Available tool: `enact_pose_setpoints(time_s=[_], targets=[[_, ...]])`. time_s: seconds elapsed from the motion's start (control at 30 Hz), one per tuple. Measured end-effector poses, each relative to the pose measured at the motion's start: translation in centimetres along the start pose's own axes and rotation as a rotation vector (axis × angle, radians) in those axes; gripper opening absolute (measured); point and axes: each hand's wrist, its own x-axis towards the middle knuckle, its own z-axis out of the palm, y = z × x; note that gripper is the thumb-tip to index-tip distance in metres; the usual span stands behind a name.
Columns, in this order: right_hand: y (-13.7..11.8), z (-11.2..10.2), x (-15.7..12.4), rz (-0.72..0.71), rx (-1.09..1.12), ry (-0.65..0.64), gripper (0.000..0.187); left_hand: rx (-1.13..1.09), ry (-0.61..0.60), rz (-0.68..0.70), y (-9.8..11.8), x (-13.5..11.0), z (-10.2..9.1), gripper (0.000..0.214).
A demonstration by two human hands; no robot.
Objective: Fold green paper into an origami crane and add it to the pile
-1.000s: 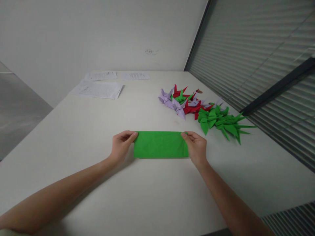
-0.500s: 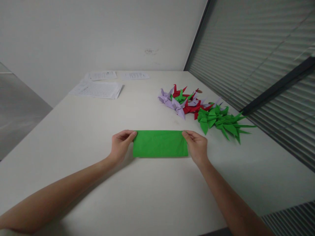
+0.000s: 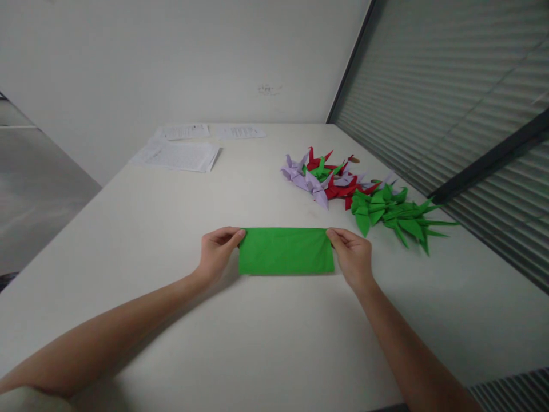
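A green sheet of paper [image 3: 286, 251], folded into a wide rectangle, is stretched between my two hands over the white table [image 3: 257, 343]. My left hand [image 3: 217, 252] pinches its upper left corner between thumb and fingers. At the upper right corner, my right hand [image 3: 354, 254] has the same kind of pinch. Faint creases run across the paper near the right end. Beyond my right hand lie folded green paper cranes [image 3: 397, 214], bunched together.
Purple paper cranes [image 3: 317, 186] and red paper cranes [image 3: 343, 189] form a pile at the back right. Printed sheets [image 3: 184, 155] lie at the back left. Window blinds [image 3: 441, 97] border the table's right side, and a white wall [image 3: 193, 63] stands behind.
The whole view has shifted slightly, so everything appears a little farther right. Both hands keep their pinch on the green paper, which looks otherwise the same.
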Motion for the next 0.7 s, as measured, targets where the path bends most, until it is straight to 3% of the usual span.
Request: enact_pose_setpoints(time_s=[0.7], targets=[[0.04, -0.01, -0.12, -0.018, -0.010, -0.013, 0.031, -0.015, 0.022, -0.013, 0.15, 0.04, -0.04, 0.029]])
